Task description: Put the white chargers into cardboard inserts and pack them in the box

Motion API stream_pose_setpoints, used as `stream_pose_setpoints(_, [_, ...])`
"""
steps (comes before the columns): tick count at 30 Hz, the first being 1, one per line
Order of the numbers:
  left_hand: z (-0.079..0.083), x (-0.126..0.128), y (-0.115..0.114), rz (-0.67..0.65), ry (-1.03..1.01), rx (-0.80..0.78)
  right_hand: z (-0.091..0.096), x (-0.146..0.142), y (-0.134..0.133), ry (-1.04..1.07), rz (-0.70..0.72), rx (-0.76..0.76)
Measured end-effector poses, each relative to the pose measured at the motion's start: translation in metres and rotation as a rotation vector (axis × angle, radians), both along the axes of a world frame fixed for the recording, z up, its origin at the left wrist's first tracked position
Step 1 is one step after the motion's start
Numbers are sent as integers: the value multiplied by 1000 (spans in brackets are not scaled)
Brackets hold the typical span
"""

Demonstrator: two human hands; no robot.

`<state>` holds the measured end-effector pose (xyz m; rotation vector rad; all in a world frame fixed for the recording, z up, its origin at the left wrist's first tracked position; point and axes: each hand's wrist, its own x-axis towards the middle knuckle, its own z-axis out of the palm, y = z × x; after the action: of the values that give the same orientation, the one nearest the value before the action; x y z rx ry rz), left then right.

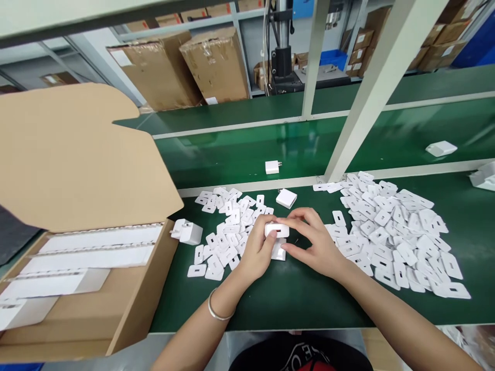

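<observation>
My left hand (258, 246) is closed around a white USB charger (283, 231), its port face turned up toward me and the thumb pressed on it. My right hand (315, 245) has its fingers apart; the index fingertip touches the charger's top edge. Its thumb is beside a second white charger (279, 251), partly hidden under the first. Flat white face plates with a slot lie in a pile (228, 234) left of my hands and in a larger pile (390, 226) to the right. Just beyond my hands sits another white charger (286, 198).
An open cardboard box (135, 304) with rows of white chargers stands at left, with chargers (189, 232) beside it. A green conveyor belt (232, 162) runs behind the bench, carrying a charger (273, 167) and another (441, 149). A pale metal post (371, 103) rises at the bench's back edge.
</observation>
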<state>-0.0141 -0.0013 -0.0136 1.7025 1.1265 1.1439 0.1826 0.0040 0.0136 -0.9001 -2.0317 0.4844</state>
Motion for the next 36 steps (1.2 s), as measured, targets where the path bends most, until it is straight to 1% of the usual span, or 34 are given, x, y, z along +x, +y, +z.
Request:
stream_pose_setpoints(2, [-3,0,2,73,-55,43,3,-1,12,0,-44,-106])
stream_pose_setpoints(4, [-7,-1,4,143,-101,73,5,-3,42,-83,-149,-176])
stream_pose_setpoints(5, [-8,-1,6,170,-110,82,5,-5,63,-166,-211,-190])
stream_pose_setpoints(7, [-12,-2,9,207,-102,107,3,-9,111,-423,-343,-223])
stream_pose_setpoints(9, [-15,-3,12,234,-87,143,2,-13,158,-508,-390,-230])
stream_pose_setpoints(11, [-18,-2,14,246,-92,173,4,-16,194,-558,-430,-234])
stream_pose_setpoints(13, [-19,-1,18,241,-116,179,8,-19,216,-590,-466,-244])
stream_pose_setpoints(15, [-19,1,21,237,-142,152,12,-19,224,-609,-474,-244])
stream_pose_setpoints(17, [-17,3,23,255,-177,97,16,-16,220,-628,-427,-235])
stream_pose_setpoints(18, [-16,4,23,267,-199,65,18,-13,215,-640,-375,-231])
stream_pose_setpoints(22, [-12,8,25,292,-295,-24,34,4,184,-692,-77,-237])
stream_pose_setpoints(23, [-12,8,25,295,-310,-34,37,7,175,-706,-21,-238])
stream_pose_setpoints(25, [-13,8,27,301,-323,-41,41,12,157,-735,25,-229])
stream_pose_setpoints(27, [-14,7,28,295,-314,-32,40,13,138,-728,3,-203])
stream_pose_setpoints(28, [-15,7,28,286,-309,-20,38,12,128,-682,-20,-194])
stream_pose_setpoints(30, [-16,6,28,251,-307,10,33,6,105,-485,-68,-210])
stream_pose_setpoints(32, [-17,6,26,207,-312,35,24,-4,80,-211,-102,-303])
stream_pose_setpoints(33, [-18,7,24,185,-308,48,19,-9,67,-103,-109,-372])
stream_pose_setpoints(35, [-18,8,19,136,-278,76,8,-19,43,27,-57,-508])
stream_pose_setpoints(36, [-18,8,16,109,-257,91,2,-23,32,71,-48,-535])
